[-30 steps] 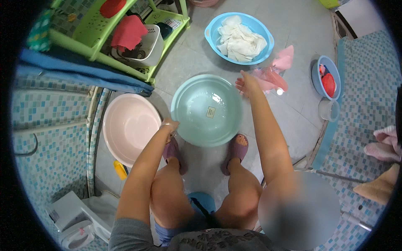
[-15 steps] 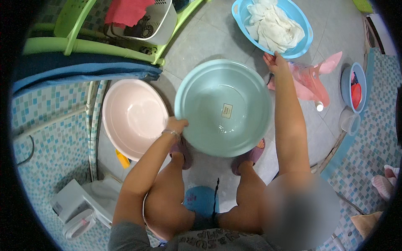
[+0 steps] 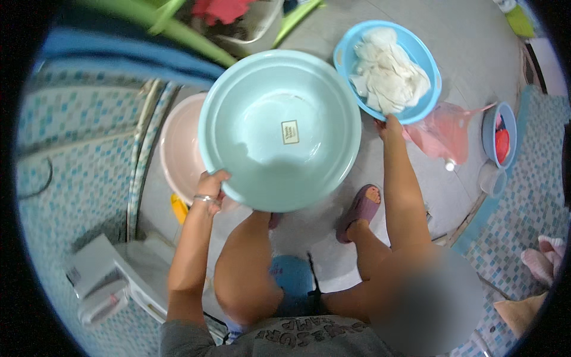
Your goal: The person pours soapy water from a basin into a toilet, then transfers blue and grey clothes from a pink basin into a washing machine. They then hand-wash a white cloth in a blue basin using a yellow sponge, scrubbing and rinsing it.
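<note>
My left hand [image 3: 213, 185] grips the near-left rim of a large pale green basin [image 3: 250, 125], which has a small label on its inside bottom. The basin overlaps a pink basin [image 3: 178, 140] behind it on the left. Farther right, my right hand [image 3: 391, 126] is closed on the near rim of a blue oval basin [image 3: 429, 56]. Bunched white cloth [image 3: 389, 74] lies inside that blue basin. Just right of my right hand, a pink plastic pouch [image 3: 443, 132] with a white cap rests on the grey floor.
A small blue basin [image 3: 507, 113] with red items stands at the far right, near a clear tub [image 3: 492, 181]. A green rack [image 3: 205, 38] is at the upper left. Between my legs is a blue stool [image 3: 291, 276]. Tiled walls flank both sides.
The green basin has moved left and away from me, now covering more of the pink basin. The blue basin with the white cloth has come nearer, with my right hand on its rim.
</note>
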### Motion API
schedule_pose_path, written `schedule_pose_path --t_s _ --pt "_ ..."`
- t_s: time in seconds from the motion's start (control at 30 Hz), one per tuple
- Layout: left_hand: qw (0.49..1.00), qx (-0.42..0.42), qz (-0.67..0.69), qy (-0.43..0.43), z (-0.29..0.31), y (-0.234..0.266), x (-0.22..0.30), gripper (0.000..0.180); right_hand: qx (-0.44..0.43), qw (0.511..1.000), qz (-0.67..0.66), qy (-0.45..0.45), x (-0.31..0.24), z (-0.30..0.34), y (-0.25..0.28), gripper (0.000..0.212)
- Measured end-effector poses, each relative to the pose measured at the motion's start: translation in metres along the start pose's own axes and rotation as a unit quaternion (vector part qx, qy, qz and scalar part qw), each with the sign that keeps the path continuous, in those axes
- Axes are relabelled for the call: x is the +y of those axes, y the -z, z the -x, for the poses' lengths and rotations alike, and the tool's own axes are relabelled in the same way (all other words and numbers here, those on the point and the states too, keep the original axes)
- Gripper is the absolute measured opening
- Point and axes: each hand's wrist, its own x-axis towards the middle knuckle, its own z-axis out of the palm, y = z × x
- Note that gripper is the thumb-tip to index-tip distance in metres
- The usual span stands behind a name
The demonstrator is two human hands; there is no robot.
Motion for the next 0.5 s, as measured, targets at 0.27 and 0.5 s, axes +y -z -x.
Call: schedule_pose_path --t_s 0.27,0.5 --pt "0.962 0.053 0.259 0.065 0.022 0.082 -0.062 0.014 0.001 0.994 -0.009 -0.111 0.115 0.074 0.059 0.014" --pt "0.950 0.117 0.267 0.115 -0.015 0.128 -0.122 0.018 -0.003 0.993 0.018 -0.116 0.185 0.168 0.108 0.013"
